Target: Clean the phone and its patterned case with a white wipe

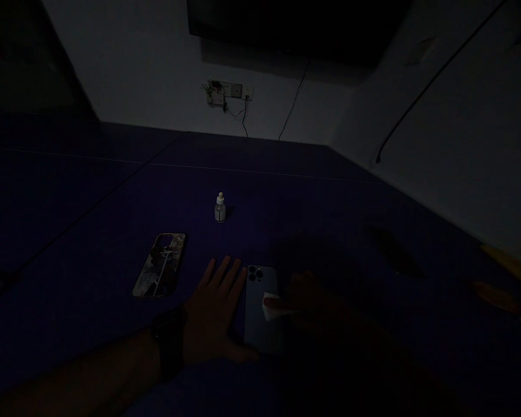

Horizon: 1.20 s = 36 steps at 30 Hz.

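Observation:
A blue-grey smartphone (255, 324) lies back up on the dark blue surface, its camera lenses at the far left corner. My left hand (212, 315) rests flat with spread fingers along the phone's left side, the thumb at its near edge. Over the phone's right half, my right hand (304, 304) presses a small white wipe (270, 307) on its back with a finger; deep shadow hides much of this hand. A patterned phone case (160, 266) lies left of my left hand. Beyond the phone stands an upright dropper bottle (220, 211) with a white top.
A dark flat slab (393, 250), perhaps another phone, lies to the right. Near the right wall are a yellow object (510, 265) and an orange-brown one (497, 296). Sockets with cables (228, 92) sit on the back wall, below a dark screen (295, 29). The room is very dim.

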Each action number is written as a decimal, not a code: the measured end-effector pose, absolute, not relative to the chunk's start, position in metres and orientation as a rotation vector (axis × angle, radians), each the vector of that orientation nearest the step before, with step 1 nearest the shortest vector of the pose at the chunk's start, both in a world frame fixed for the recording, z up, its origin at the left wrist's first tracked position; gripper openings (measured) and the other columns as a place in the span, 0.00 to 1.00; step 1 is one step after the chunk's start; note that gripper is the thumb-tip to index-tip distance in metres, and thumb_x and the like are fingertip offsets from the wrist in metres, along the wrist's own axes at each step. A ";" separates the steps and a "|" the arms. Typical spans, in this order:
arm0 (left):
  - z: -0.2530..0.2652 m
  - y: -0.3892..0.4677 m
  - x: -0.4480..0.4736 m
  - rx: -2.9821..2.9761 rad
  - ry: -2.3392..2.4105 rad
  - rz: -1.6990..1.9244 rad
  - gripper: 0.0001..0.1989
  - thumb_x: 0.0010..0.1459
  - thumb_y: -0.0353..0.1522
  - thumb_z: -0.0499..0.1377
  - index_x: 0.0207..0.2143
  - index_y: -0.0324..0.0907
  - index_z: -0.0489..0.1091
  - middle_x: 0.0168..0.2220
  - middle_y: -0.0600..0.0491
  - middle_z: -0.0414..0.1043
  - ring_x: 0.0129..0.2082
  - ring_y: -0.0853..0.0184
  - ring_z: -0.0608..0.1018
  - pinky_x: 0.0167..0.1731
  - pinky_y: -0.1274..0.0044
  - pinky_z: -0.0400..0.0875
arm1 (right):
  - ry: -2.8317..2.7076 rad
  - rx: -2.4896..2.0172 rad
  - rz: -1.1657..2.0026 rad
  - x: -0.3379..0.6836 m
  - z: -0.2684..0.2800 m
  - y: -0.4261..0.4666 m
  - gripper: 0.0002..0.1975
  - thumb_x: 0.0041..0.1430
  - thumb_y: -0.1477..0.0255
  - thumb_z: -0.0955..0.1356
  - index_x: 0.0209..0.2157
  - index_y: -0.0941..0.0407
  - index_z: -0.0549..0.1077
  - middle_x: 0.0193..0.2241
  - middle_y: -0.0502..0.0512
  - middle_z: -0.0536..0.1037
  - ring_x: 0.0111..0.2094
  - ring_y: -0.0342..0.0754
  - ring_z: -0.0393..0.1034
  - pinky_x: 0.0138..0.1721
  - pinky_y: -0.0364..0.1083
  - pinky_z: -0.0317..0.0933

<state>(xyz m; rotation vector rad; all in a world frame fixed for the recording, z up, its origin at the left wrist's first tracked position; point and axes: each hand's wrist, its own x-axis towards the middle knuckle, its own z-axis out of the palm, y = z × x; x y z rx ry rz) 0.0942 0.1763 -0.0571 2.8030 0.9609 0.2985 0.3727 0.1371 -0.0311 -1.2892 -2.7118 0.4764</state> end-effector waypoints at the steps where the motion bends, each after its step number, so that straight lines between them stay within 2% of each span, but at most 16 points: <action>1: -0.056 0.176 0.094 2.801 0.964 0.297 0.70 0.40 0.74 0.49 0.70 0.32 0.47 0.71 0.31 0.44 0.70 0.34 0.49 0.65 0.44 0.42 | -2.704 -1.303 0.475 0.372 -0.030 0.136 0.26 0.61 0.75 0.65 0.59 0.42 0.71 0.42 0.55 0.79 0.41 0.53 0.64 0.46 0.54 0.52; 5: -0.055 0.176 0.095 2.790 0.980 0.233 0.69 0.41 0.73 0.48 0.70 0.31 0.48 0.71 0.31 0.42 0.70 0.35 0.47 0.66 0.45 0.40 | -2.664 -1.388 0.391 0.371 -0.032 0.139 0.27 0.62 0.75 0.64 0.62 0.43 0.69 0.39 0.56 0.79 0.40 0.54 0.64 0.45 0.54 0.51; 11: -0.059 0.176 0.094 2.816 0.954 0.298 0.69 0.41 0.74 0.48 0.71 0.32 0.47 0.71 0.31 0.45 0.70 0.34 0.49 0.65 0.44 0.40 | -2.597 -1.484 0.218 0.367 -0.037 0.148 0.29 0.63 0.76 0.64 0.64 0.44 0.66 0.38 0.56 0.78 0.40 0.54 0.64 0.45 0.54 0.49; 19: -0.058 0.177 0.093 2.810 0.943 0.301 0.67 0.42 0.73 0.48 0.71 0.34 0.47 0.71 0.32 0.45 0.70 0.35 0.50 0.65 0.44 0.41 | -2.640 -1.420 0.257 0.379 -0.030 0.146 0.26 0.62 0.76 0.64 0.59 0.43 0.71 0.38 0.54 0.78 0.41 0.53 0.64 0.45 0.54 0.50; 24: -0.062 0.177 0.093 2.828 0.959 0.324 0.68 0.42 0.73 0.49 0.70 0.32 0.47 0.71 0.31 0.45 0.70 0.34 0.49 0.65 0.44 0.40 | -2.668 -1.349 0.225 0.353 -0.032 0.144 0.25 0.66 0.74 0.63 0.62 0.44 0.68 0.44 0.57 0.75 0.43 0.54 0.63 0.45 0.54 0.51; 26: -0.061 0.176 0.093 2.836 0.956 0.344 0.68 0.42 0.72 0.50 0.71 0.32 0.47 0.70 0.32 0.47 0.69 0.34 0.51 0.65 0.45 0.41 | -2.665 -1.347 0.164 0.344 -0.032 0.144 0.26 0.65 0.74 0.63 0.63 0.45 0.67 0.43 0.58 0.73 0.42 0.54 0.62 0.44 0.54 0.51; 28: -0.059 0.176 0.093 2.834 0.950 0.340 0.67 0.43 0.72 0.50 0.71 0.33 0.47 0.70 0.32 0.48 0.69 0.34 0.51 0.65 0.45 0.41 | -2.652 -1.338 0.123 0.343 -0.030 0.145 0.25 0.64 0.73 0.64 0.62 0.46 0.68 0.41 0.58 0.72 0.41 0.54 0.62 0.43 0.54 0.52; 33: -0.054 0.176 0.094 2.807 0.965 0.270 0.68 0.41 0.73 0.49 0.70 0.33 0.47 0.71 0.31 0.45 0.70 0.35 0.49 0.65 0.45 0.41 | -2.548 -1.359 0.111 0.361 -0.028 0.149 0.15 0.69 0.67 0.64 0.52 0.44 0.77 0.39 0.56 0.70 0.39 0.52 0.61 0.43 0.54 0.53; 36: -0.055 0.176 0.094 2.810 0.961 0.287 0.67 0.42 0.73 0.49 0.71 0.34 0.47 0.71 0.32 0.45 0.70 0.35 0.50 0.66 0.45 0.41 | -2.578 -1.297 0.137 0.358 -0.030 0.148 0.18 0.68 0.64 0.64 0.57 0.45 0.74 0.41 0.57 0.70 0.41 0.53 0.61 0.44 0.54 0.54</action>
